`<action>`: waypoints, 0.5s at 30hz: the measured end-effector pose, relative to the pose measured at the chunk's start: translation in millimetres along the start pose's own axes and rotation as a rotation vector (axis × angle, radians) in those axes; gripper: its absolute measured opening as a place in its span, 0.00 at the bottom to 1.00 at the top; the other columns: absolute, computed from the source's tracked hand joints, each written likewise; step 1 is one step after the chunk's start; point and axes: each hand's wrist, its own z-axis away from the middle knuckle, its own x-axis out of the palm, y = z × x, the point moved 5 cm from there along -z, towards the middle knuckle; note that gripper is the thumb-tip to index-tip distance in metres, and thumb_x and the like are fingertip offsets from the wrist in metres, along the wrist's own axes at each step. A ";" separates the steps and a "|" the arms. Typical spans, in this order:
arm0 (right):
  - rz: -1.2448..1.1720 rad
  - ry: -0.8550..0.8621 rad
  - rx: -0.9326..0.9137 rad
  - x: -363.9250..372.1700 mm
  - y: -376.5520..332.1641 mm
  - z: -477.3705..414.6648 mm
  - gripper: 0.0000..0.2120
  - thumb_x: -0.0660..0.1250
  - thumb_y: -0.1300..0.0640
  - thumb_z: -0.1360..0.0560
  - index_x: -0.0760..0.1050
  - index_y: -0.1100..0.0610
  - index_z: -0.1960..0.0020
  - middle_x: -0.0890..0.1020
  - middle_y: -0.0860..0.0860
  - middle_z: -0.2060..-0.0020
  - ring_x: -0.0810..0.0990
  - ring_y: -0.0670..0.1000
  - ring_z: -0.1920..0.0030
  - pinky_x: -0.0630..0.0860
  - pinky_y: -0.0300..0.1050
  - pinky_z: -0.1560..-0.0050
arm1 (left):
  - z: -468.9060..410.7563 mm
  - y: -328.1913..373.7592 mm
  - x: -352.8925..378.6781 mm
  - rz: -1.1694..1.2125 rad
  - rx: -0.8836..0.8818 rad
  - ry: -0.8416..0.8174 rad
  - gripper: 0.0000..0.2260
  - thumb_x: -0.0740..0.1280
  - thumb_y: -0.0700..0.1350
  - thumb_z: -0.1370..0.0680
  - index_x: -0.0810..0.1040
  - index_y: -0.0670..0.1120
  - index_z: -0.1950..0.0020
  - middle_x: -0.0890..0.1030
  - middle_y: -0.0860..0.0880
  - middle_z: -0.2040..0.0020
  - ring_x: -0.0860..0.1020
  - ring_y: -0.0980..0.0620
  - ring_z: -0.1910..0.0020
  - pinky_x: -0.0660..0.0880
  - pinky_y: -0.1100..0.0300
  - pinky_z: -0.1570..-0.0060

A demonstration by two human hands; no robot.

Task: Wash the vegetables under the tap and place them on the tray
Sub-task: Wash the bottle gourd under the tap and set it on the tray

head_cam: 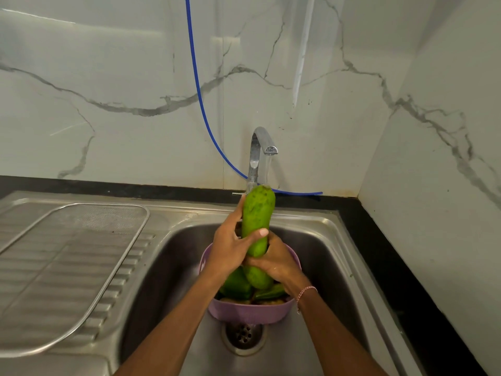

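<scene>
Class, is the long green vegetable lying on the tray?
No, the left hand and right hand hold the long green vegetable under the tap.

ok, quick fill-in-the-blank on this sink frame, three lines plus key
1. The left hand and right hand grip the long green gourd, its top end under the chrome ____.
2. The round plastic basket in the steel sink is ____ in colour.
3. The metal mesh tray lies to the sink's ____.
Missing words: tap; purple; left.
</scene>
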 end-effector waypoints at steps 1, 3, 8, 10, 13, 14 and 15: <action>0.036 0.029 -0.002 -2.5 -1.5 0.0 0.28 0.84 0.59 0.32 0.79 0.49 0.35 0.88 0.46 0.47 0.87 0.44 0.46 0.83 0.49 0.41 | 0.8 3.4 3.3 -0.018 0.027 -0.027 0.38 0.78 0.52 0.26 0.64 0.61 0.20 0.79 0.61 0.34 0.80 0.62 0.37 0.81 0.62 0.44; 0.125 0.064 -0.006 -7.9 -5.2 1.6 0.26 0.84 0.57 0.32 0.81 0.49 0.37 0.88 0.43 0.52 0.85 0.37 0.52 0.81 0.36 0.49 | 1.9 8.5 8.0 -0.031 0.058 -0.057 0.38 0.76 0.49 0.24 0.61 0.57 0.18 0.77 0.61 0.33 0.78 0.68 0.38 0.78 0.69 0.45; 0.381 0.074 0.007 -14.5 -10.7 7.0 0.29 0.80 0.37 0.36 0.80 0.41 0.37 0.87 0.42 0.49 0.85 0.43 0.50 0.83 0.44 0.44 | 0.9 2.7 9.4 0.000 0.067 -0.042 0.37 0.74 0.49 0.23 0.60 0.58 0.18 0.76 0.55 0.28 0.77 0.56 0.32 0.79 0.66 0.45; 0.528 0.044 0.005 -17.8 -13.3 7.0 0.34 0.77 0.30 0.38 0.77 0.38 0.35 0.87 0.43 0.47 0.86 0.47 0.47 0.83 0.51 0.43 | -0.8 -1.6 8.0 0.056 0.045 -0.029 0.38 0.75 0.47 0.23 0.59 0.61 0.18 0.76 0.52 0.27 0.78 0.54 0.32 0.80 0.63 0.44; 0.690 -0.039 0.022 -25.5 -17.2 8.3 0.39 0.76 0.26 0.40 0.74 0.39 0.33 0.85 0.44 0.44 0.84 0.50 0.45 0.82 0.53 0.43 | -3.0 -7.8 1.8 0.173 -0.056 0.035 0.43 0.79 0.43 0.26 0.59 0.68 0.21 0.80 0.49 0.33 0.82 0.51 0.37 0.82 0.49 0.40; 0.740 -0.075 0.029 -26.6 -17.5 9.3 0.41 0.76 0.25 0.40 0.73 0.39 0.32 0.85 0.45 0.42 0.84 0.51 0.44 0.82 0.53 0.42 | -3.8 -9.2 -1.8 0.194 -0.081 0.069 0.43 0.79 0.42 0.27 0.61 0.70 0.23 0.81 0.50 0.35 0.82 0.51 0.39 0.82 0.46 0.41; 0.795 -0.116 0.026 -26.2 -18.3 10.7 0.41 0.75 0.24 0.40 0.73 0.40 0.31 0.84 0.46 0.41 0.83 0.52 0.43 0.81 0.54 0.41 | -4.2 -9.8 -5.8 0.210 -0.094 0.105 0.42 0.79 0.42 0.27 0.62 0.69 0.24 0.81 0.51 0.36 0.83 0.51 0.40 0.83 0.45 0.43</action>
